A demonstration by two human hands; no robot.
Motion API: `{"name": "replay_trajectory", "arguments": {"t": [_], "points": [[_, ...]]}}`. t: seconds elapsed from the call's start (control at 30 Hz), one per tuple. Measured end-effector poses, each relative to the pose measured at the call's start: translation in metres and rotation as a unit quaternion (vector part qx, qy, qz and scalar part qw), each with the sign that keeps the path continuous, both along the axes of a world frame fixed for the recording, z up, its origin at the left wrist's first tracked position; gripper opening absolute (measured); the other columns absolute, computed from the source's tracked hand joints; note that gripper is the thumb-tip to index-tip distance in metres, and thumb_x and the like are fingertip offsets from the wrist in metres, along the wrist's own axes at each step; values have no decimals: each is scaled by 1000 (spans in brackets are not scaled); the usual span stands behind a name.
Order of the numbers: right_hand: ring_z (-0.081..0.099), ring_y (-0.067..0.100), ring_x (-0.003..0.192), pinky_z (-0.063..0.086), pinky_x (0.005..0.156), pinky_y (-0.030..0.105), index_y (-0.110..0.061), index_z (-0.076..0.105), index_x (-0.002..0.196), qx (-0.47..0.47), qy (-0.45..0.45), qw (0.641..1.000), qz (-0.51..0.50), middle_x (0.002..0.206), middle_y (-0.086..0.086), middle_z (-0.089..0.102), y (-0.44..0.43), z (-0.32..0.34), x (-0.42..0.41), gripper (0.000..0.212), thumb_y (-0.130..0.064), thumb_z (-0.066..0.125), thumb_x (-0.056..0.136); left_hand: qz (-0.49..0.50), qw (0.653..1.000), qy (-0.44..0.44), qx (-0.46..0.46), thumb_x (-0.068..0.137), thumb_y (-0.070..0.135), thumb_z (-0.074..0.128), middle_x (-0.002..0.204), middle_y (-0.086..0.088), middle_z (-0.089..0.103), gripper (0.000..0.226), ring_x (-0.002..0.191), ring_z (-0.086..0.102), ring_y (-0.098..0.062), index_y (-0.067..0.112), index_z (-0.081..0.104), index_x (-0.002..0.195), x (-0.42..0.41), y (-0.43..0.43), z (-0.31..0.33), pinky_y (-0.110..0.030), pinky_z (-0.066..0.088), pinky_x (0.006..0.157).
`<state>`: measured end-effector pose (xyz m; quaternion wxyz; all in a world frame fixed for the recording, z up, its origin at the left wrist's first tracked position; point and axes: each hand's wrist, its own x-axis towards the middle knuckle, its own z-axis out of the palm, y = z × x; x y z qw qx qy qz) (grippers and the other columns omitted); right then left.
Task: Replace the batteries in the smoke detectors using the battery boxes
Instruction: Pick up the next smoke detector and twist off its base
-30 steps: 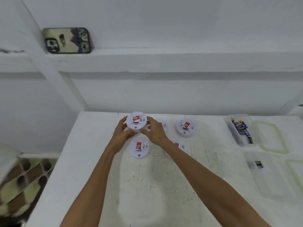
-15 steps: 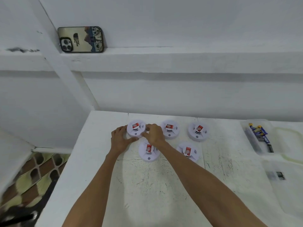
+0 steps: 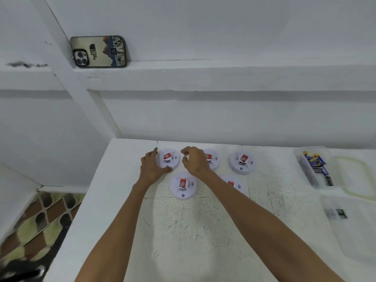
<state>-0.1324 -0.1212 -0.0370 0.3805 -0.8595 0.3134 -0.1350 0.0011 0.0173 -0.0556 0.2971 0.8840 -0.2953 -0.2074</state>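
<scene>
The white table carries two clear battery boxes at its right edge, the farther box holding blue-and-yellow batteries (print too small to read). A phone leans on the ledge, its case reading "THE NORTH FACE". Five red-labelled smoke detectors lie in two rows. The left hand cups the far-left detector by its rim. The right hand hovers beside it, loosely curled and holding nothing.

The round smoke detectors are smooth white plastic, each with a red sticker like paper on top, the surface under them is white paint, rough and cracked with dark scratches, the battery boxes are see-through plastic, and the phone case looks shiny.
</scene>
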Motion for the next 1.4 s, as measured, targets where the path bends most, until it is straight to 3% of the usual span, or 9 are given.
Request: {"name": "replay_trajectory", "arguments": {"t": [0.27, 0.37, 0.53, 0.67, 0.8, 0.97, 1.1, 1.23, 1.4], "points": [[44, 31, 122, 47, 92, 36, -10, 57, 131, -23, 56, 991, -120, 135, 14, 50, -40, -2, -48, 36, -12, 56, 95, -89, 993, 7, -73, 82, 30, 89, 156, -10, 44, 93, 144, 37, -30, 14, 37, 158, -30, -44, 15, -43, 38, 114], [51, 33, 120, 47, 94, 39, -9, 45, 140, 26, 85, 989, -121, 135, 17, 49, -49, -9, -64, 48, -16, 58, 94, -115, 991, 35, -65, 85, 21, 87, 155, -10, 45, 93, 141, 43, -29, 15, 33, 160, -49, -62, 14, -41, 40, 112], [63, 34, 103, 46, 73, 32, -5, 33, 145, 68, 95, 987, -115, 113, 22, 65, -48, -16, -77, 59, -15, 58, 93, -145, 985, 92, 5, 84, 17, 86, 164, -14, 38, 101, 147, 43, -33, 6, 23, 162, -73, -74, 11, -46, 41, 116], [64, 35, 101, 44, 70, 30, -8, 31, 149, 75, 82, 989, -102, 114, 23, 65, -47, -16, -78, 65, -6, 58, 90, -129, 987, 98, -14, 82, -1, 79, 140, -16, 61, 70, 130, 58, -39, 4, 45, 143, -80, -76, 0, -42, 50, 99], [61, 34, 112, 49, 84, 34, -5, 38, 144, 76, 47, 988, -124, 124, 18, 62, -43, -18, -79, 62, -7, 63, 87, -107, 988, 86, -73, 86, -10, 71, 152, -16, 54, 77, 139, 55, -33, 1, 38, 155, -85, -69, -2, -28, 45, 99], [54, 33, 119, 48, 97, 39, -10, 46, 142, 71, -22, 989, -127, 129, 17, 53, -44, -12, -89, 70, -2, 72, 77, -95, 978, 82, -166, 86, -14, 70, 138, -12, 65, 61, 123, 64, -24, 2, 56, 144, -91, -69, 5, -7, 49, 86], [62, 20, 97, 54, 86, 31, -24, 50, 141, 42, -54, 994, -87, 123, 1, 44, -50, -12, -110, 66, -26, 80, 82, -80, 970, 83, -216, 90, -8, 70, 127, -8, 71, 45, 105, 69, -18, 6, 67, 133, -88, -74, 12, -12, 55, 81], [58, 14, 82, 48, 75, 28, -11, 67, 111, -26, -87, 988, -122, 107, 1, 52, -61, -6, -137, 34, -41, 59, 98, -134, 961, 90, -223, 96, 6, 71, 117, -1, 73, 35, 85, 66, 7, 10, 69, 130, -89, -82, 24, -13, 52, 80], [68, 18, 76, 52, 67, 26, -12, 72, 91, 14, -116, 976, -182, 85, 3, 69, -67, 2, -166, 37, -42, 52, 102, -172, 943, 119, -258, 100, 12, 68, 130, 1, 65, 36, 97, 64, 2, 22, 67, 134, -115, -96, 25, -13, 52, 85]]}}
